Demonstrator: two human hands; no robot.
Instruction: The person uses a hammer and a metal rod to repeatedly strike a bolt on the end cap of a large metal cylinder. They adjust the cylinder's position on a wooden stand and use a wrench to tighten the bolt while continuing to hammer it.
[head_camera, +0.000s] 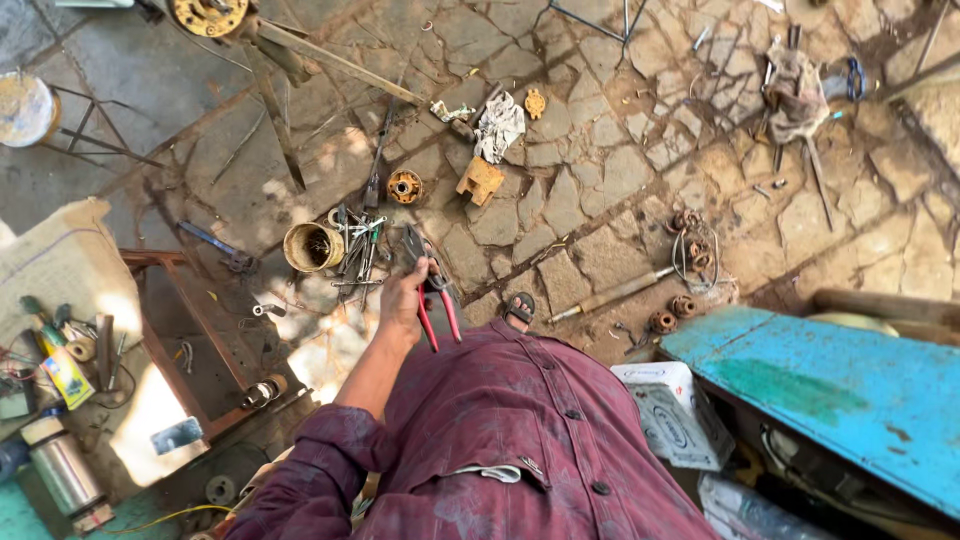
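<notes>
Head view showed the left hand closed around red-handled pliers, jaws pointing toward twelve o'clock over the stone floor, with loose tools and a round tin lying at ten o'clock within easy reach; the right hand was out of sight.

A white carton with blue printed panels sits on the ground just left of the blue counter. Far left of that counter, a small yellow packet with multicoloured print lies among scattered tools.
</notes>
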